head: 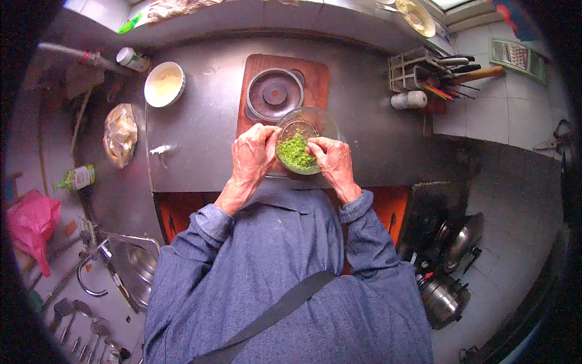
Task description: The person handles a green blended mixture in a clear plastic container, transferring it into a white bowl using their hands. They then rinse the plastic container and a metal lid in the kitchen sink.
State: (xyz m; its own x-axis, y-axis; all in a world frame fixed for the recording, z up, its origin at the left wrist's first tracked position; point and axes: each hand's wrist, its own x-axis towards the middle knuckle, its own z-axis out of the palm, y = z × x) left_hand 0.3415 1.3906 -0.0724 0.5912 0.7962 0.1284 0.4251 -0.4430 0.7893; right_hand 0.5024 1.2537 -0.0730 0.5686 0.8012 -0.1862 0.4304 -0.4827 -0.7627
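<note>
A clear round bowl [332, 119] holds finely chopped green food [296, 152], with small bits also stuck to its wall. It is tilted over the near part of a reddish-brown wooden board [313, 73]. My left hand [253, 152] grips the bowl's left rim between thumb and fingers. My right hand [334, 159] is at the bowl's right side, its thumb and fingertips pinched together beside the green food. Whether something is between those fingertips is too small to tell. Behind the bowl, a round dark lid [274, 94] with a raised centre lies on the board.
On the left stand a white bowl of pale powder [164, 85], a plastic-wrapped food packet [121, 135] and a small white object [160, 149]. Farther left are a soap bottle [80, 177] and a sink [141, 261]. A utensil rack [404, 73] and a shaker [409, 99] are at right.
</note>
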